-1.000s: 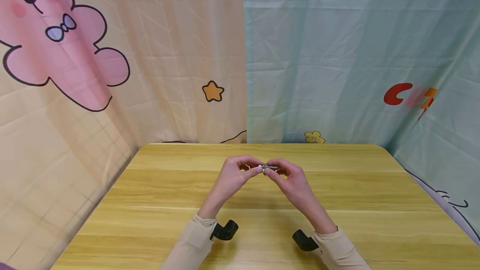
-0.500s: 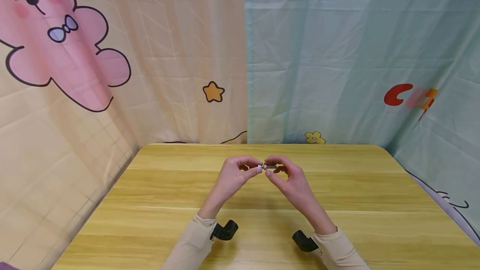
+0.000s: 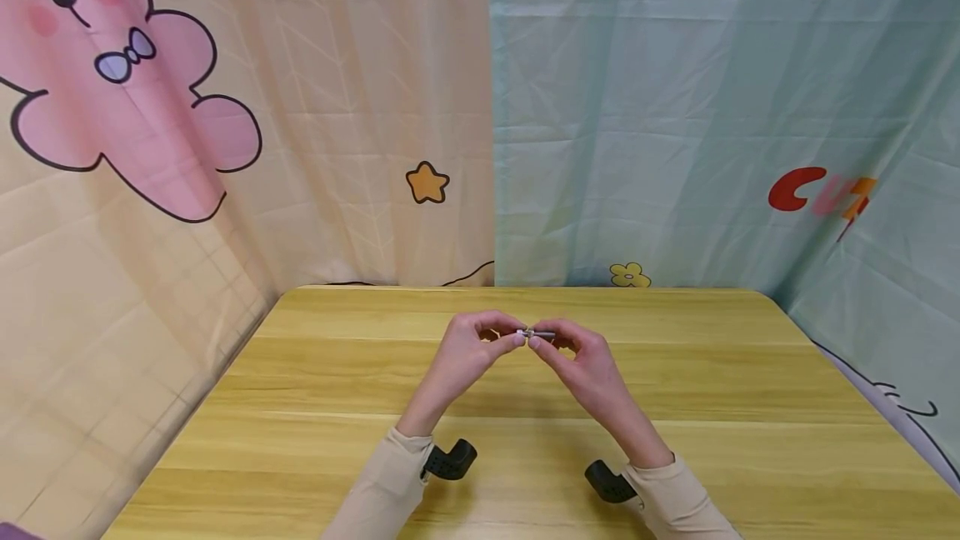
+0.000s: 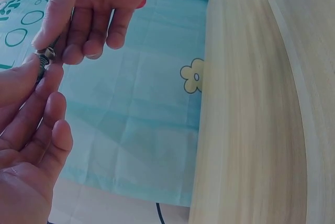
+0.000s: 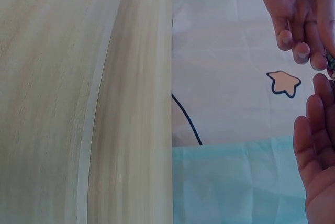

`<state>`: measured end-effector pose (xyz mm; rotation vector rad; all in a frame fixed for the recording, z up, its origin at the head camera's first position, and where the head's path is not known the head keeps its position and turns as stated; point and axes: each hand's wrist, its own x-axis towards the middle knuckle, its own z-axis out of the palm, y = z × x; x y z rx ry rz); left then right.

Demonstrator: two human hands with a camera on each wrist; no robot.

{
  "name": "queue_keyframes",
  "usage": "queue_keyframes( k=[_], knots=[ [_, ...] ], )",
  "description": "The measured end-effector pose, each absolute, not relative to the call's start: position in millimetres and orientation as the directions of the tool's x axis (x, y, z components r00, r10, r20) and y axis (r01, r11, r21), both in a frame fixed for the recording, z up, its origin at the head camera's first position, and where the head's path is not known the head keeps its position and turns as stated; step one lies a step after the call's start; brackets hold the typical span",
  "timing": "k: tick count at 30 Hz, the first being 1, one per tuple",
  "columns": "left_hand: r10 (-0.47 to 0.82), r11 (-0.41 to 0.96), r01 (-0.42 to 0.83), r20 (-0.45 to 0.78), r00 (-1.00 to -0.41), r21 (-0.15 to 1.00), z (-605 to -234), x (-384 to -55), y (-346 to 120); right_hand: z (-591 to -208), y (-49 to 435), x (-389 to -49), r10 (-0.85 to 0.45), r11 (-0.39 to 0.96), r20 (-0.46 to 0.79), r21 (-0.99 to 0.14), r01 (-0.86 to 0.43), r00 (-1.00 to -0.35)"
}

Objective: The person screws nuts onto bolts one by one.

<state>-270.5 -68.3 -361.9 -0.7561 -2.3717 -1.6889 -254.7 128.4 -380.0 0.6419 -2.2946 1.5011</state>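
A small silvery bolt (image 3: 543,334) lies level between the two hands, above the table. My left hand (image 3: 468,352) pinches its left end between thumb and fingers. From the right, my right hand (image 3: 581,361) has its thumb and index finger closed on a shiny nut-like piece (image 4: 49,52) on the bolt. Screw threads show between the fingertips in the left wrist view. The fingertips of the two hands nearly meet there. Fingers cover much of the bolt, and in the right wrist view only a sliver shows at the edge.
The wooden table (image 3: 337,382) spreads beneath both hands. Printed curtains (image 3: 637,123) hang behind it and at its sides. Black wrist mounts (image 3: 452,461) stick out from the cuffs. A purple corner of something (image 3: 13,530) shows at the lower left.
Half a second ago my right thumb stood off the bolt with the fingers spread; now thumb and index finger are back together on it. The left hand keeps its place and hold.
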Motion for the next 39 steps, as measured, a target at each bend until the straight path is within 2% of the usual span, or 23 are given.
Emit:
queue_keyframes(
  k=[8, 18, 34, 39],
  knots=[
    [0.334, 0.239, 0.494, 0.407, -0.85, 0.836, -361.9, -270.4, -68.0, -379.7, 127.4, -254.8, -0.191, 0.337, 0.447, -0.806, -0.486, -0.874],
    [0.32, 0.23, 0.475, 0.395, -0.861, 0.85, -361.4, -269.5, -68.5, -380.2, 126.9, -257.5, -0.236, 0.217, 0.555, -0.77, -0.6, -0.798],
    [0.343, 0.244, 0.475, 0.383, -0.858, 0.846, -361.1, -268.2, -66.9, -379.0, 128.9, -255.3, -0.19, 0.323, 0.447, -0.812, -0.486, -0.874],
    [0.329, 0.239, 0.469, 0.383, -0.863, 0.85, -360.7, -268.7, -66.9, -379.4, 128.6, -256.0, -0.19, 0.314, 0.452, -0.813, -0.49, -0.872]
  ],
)
